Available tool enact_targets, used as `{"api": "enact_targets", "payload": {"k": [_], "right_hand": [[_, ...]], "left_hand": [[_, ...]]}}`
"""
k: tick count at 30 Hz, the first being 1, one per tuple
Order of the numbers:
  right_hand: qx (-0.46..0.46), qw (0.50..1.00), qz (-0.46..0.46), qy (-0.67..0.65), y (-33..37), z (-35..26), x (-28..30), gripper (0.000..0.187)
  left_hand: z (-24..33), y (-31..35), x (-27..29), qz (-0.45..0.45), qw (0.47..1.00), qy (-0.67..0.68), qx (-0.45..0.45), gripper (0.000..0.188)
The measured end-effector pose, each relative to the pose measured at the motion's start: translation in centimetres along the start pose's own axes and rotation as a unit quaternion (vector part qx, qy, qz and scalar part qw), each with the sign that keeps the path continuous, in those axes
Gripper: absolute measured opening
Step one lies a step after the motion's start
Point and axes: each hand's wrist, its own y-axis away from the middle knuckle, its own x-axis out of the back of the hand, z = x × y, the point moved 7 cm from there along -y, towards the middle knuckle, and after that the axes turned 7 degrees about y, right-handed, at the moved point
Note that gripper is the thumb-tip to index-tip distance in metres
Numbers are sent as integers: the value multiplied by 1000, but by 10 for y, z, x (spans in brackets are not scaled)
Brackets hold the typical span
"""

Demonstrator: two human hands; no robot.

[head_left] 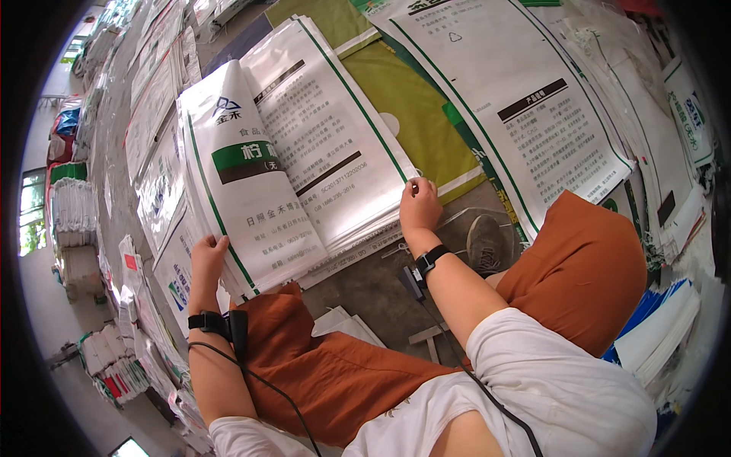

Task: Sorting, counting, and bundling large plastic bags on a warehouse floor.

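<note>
A pile of flat white printed sacks (335, 129) with green edge stripes lies in front of me. Its top sack (255, 202) is partly folded over to the left, so one printed face curls across the pile. At that sack's lower left edge, my left hand (208, 257) is closed, thumb and fingers pinching the margin. My right hand (421, 204) is closed at the pile's near right corner, by the green stripe. Its fingertips grip the sack edge there; how many layers they hold cannot be seen.
Another stack of white sacks (525, 114) lies to the right, with olive-green sacks (415, 114) between. Bundled sacks (72, 206) stand along the left. My knee (579, 266) and shoe (486, 244) are close by on the right. Black cables (278, 392) run from both wrist straps.
</note>
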Motion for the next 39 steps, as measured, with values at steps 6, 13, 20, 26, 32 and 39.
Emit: {"api": "enact_targets", "payload": {"k": [6,13,20,26,32,39], "right_hand": [[-88,994,46,51,4,28,-2,23],[-67,995,12,70,2,27,0,27],[-83,984,-32,-154,-12,0,-37,19],[373,871,-158,-279,137,-165,-35,10],[476,792,-290,-249,217,-192,-23,5],[190,981,21,-45,2,-29,-32,21]], "left_hand": [[-2,-5,1,-13,999,-40,-7,35],[4,-1,1,-3,1000,-27,-11,34],[16,3,-2,-10,999,-45,-11,32],[11,-3,-6,-25,999,-45,-7,39],[-3,-3,-10,-36,999,31,21,39],[3,-6,-5,-18,998,-55,-7,39]]}}
